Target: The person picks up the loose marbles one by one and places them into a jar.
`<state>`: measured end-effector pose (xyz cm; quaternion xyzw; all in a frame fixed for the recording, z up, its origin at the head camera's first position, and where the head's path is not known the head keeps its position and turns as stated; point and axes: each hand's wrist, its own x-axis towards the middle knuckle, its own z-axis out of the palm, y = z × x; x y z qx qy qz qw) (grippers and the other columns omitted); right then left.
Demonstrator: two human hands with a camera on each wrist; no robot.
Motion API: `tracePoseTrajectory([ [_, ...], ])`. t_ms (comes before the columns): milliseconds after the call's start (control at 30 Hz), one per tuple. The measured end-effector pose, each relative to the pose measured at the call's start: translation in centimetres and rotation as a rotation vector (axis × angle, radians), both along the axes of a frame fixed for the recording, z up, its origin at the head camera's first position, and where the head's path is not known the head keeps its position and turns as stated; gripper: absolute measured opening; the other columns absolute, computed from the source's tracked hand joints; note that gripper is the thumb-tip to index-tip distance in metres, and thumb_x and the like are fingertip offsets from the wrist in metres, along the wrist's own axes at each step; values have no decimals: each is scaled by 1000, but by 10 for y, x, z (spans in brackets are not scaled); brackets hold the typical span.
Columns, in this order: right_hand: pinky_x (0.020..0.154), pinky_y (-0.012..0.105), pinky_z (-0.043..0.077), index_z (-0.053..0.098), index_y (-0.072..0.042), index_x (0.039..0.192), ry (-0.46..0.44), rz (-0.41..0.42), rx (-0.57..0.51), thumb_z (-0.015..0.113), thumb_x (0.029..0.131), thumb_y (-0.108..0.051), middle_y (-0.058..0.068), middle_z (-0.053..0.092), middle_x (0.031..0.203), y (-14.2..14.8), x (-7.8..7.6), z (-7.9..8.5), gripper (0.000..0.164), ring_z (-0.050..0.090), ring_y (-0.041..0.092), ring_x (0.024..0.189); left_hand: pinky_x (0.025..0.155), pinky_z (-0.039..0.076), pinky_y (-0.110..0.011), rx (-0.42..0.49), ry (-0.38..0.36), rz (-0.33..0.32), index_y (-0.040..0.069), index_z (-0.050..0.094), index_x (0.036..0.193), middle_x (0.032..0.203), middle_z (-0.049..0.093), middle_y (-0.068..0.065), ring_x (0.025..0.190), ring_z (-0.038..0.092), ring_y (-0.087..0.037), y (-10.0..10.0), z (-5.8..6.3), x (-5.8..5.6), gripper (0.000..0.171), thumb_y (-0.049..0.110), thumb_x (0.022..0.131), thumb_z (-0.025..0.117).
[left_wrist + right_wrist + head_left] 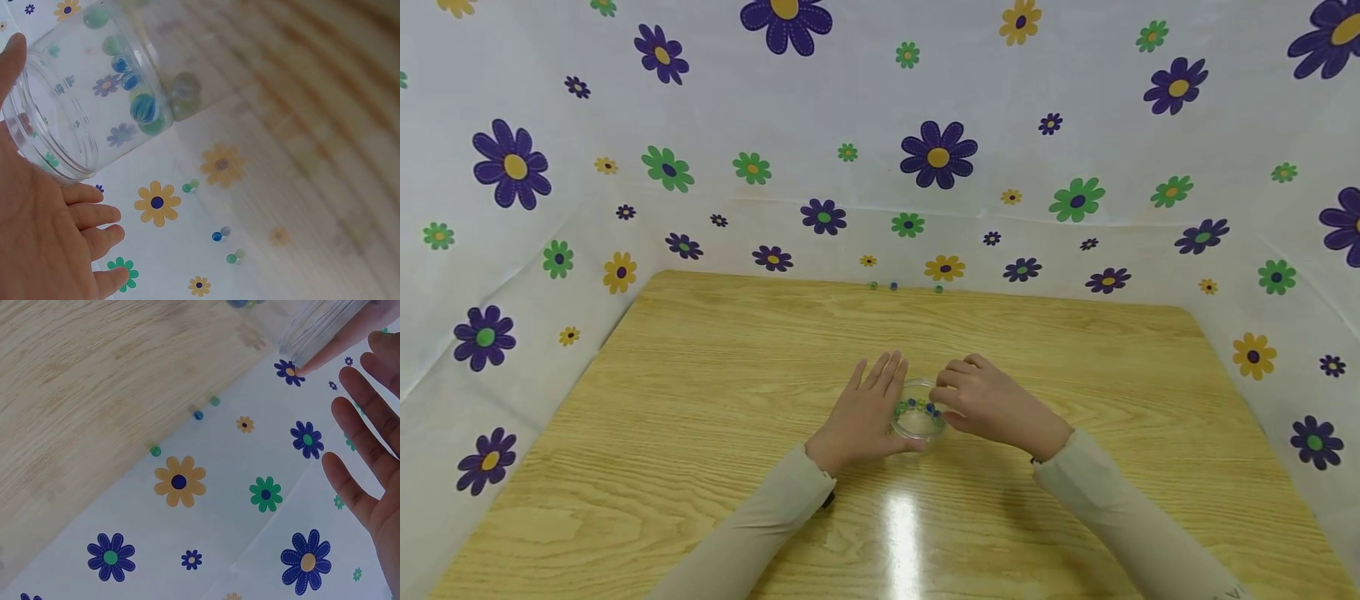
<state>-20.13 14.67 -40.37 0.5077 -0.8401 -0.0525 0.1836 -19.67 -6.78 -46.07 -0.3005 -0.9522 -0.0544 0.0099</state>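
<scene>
A clear jar (917,437) stands on the table, its open mouth upward. Several glass marbles (144,109), green and blue, lie at its bottom. My left hand (861,417) is against the jar's left side, with straight fingers along it and the thumb stretched across the near side. At the jar's right, near the rim, is my right hand (988,404), its fingers loosely bent. In the right wrist view those fingers (359,431) are spread apart and hold nothing. Whether they touch the jar cannot be told.
Three small marbles, two green and one blue (893,286), lie at the table's back edge by the cloth. The wood-grain table (715,358) is enclosed at the back and sides by a white flowered cloth (715,100).
</scene>
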Motion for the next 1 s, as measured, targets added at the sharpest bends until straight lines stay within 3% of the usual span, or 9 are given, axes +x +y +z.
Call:
tracePoseTrajectory([
  [233, 82, 36, 50, 69, -14, 97, -34, -54, 6, 80, 74, -29, 0, 68, 96, 10, 4, 5, 30, 62, 18, 92, 118, 14, -50, -24, 12, 10, 0, 15, 150, 157, 17, -17, 147, 14, -28, 0, -1, -1, 113, 75, 75, 53],
  [1000, 78, 40, 49, 67, -11, 94, -54, -163, -154, 85, 66, -20, 2, 66, 90, 64, 20, 24, 35, 61, 20, 86, 118, 13, -50, -24, 20, -3, 0, 14, 150, 157, 16, -17, 147, 14, -28, -1, -3, -1, 113, 76, 75, 51],
])
